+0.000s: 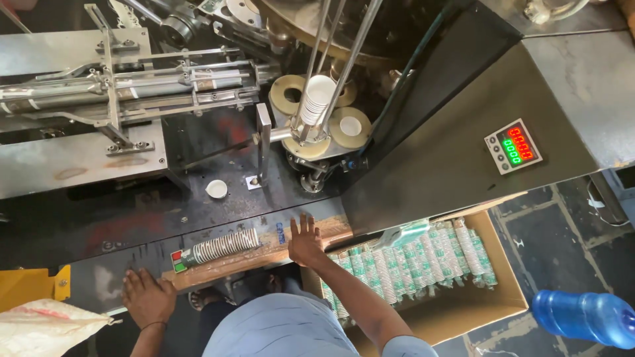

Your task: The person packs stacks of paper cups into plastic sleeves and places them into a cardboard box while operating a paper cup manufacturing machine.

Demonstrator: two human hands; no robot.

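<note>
Two hands are in view, both yours. Your right hand point(305, 242) lies flat, fingers spread, on the wooden board point(264, 254) at the front of the cup machine point(423, 152); it grips nothing. Your left hand point(147, 297) rests palm down w/ fingers loosely curled on the machine's dark front ledge, just beside the board's left end; it's empty too.

On the board, between your hands but nearer the right, lies a stack of striped paper cups point(221, 246) on its side, mouth end toward your right hand, not touching it as far as I can tell. Up in the machine, approx. centre, a second stack of white cups point(316, 99) stands inside the metal guide rods. One lone white cup point(216, 189) sits on the black plate point(218, 165) below the feed rails.

As for progress, I'd judge you're partway: the cardboard box point(476, 297) at your right already holds several wrapped sleeves of cups point(410, 261), but approx. half its floor is bare. The stack on the board isn't wrapped or boxed yet. A blue water bottle point(585, 317) lies on the floor beyond the box, and a white sack point(46, 327) sits at lower left.
</note>
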